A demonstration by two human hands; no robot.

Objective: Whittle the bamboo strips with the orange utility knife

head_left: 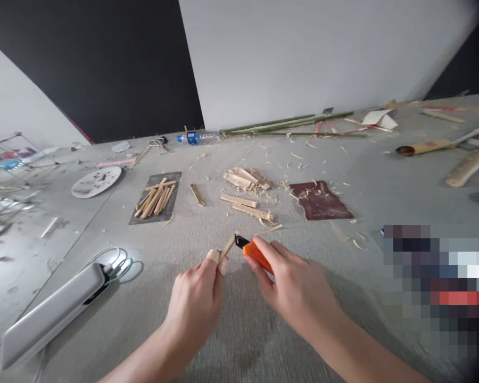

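Note:
My left hand (197, 298) pinches a thin bamboo strip (226, 249) that points up and to the right. My right hand (291, 284) grips an orange utility knife (253, 251) whose black tip meets the top end of the strip. Both hands hover over the grey mat (231, 330) near its front. Ahead of them lie loose bamboo pieces (245, 205) and shavings. A dark sheet (155, 198) holds a bundle of finished strips.
A brown sandpaper sheet (320, 201) lies right of the pieces. A white power bank (50, 314) with cables sits front left. A water bottle (197, 137), green bamboo stalks (287, 125), a white disc (96, 181) and scissors (157, 142) lie along the back.

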